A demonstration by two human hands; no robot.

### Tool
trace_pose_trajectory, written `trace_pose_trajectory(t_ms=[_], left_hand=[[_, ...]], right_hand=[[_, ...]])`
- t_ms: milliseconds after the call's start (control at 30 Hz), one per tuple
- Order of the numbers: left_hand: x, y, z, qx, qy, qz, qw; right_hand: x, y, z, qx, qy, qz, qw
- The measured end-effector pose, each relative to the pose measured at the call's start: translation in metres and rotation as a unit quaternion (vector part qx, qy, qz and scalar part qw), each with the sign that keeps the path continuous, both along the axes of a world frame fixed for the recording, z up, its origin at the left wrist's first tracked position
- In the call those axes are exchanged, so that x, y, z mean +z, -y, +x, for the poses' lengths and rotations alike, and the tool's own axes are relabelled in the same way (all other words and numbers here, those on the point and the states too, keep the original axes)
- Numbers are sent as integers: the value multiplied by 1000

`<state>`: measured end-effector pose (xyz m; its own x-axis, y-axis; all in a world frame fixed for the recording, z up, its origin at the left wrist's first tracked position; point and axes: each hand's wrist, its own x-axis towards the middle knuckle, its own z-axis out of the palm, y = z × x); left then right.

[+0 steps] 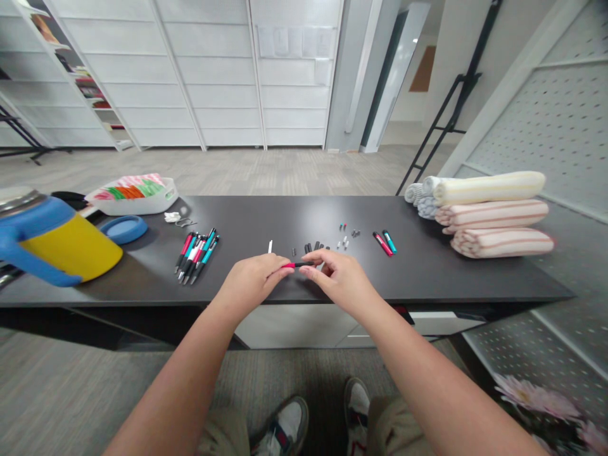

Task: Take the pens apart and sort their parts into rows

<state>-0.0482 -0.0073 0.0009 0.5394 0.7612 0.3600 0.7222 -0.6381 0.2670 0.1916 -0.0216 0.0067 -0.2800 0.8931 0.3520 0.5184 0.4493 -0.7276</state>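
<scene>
Both hands are up over the near edge of the dark table [451, 278], and I've got a red-and-black pen [298, 265] pinched between them. My left hand [251, 280] has its fingertips closed tight on the red end, and my right hand [339, 278] has thumb and forefinger nipped on the black end. The pen lies level, just above the tabletop. Right behind it is a scatter of small black and grey pen parts [316, 246], with a thin white piece [270, 246] to their left. Further left lies a bundle of finished pens [197, 253] in red, teal and black. Off to the right, a red pen and a teal pen [384, 242] lie side by side, and beyond them is a stack of folded striped towels [494, 212]. Far left sits a yellow-and-blue jug [61, 247].
</scene>
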Motion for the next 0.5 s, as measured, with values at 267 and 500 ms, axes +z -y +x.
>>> trace_pose_trajectory(t_ms=[267,500], left_hand=[[-2,0,0,4,-6,10,1000],[-2,0,1,11,-19,14,1000]], right_hand=[[-3,-3,1,-20,10,-2,1000],[-4,-5,0,-1,42,11,999]])
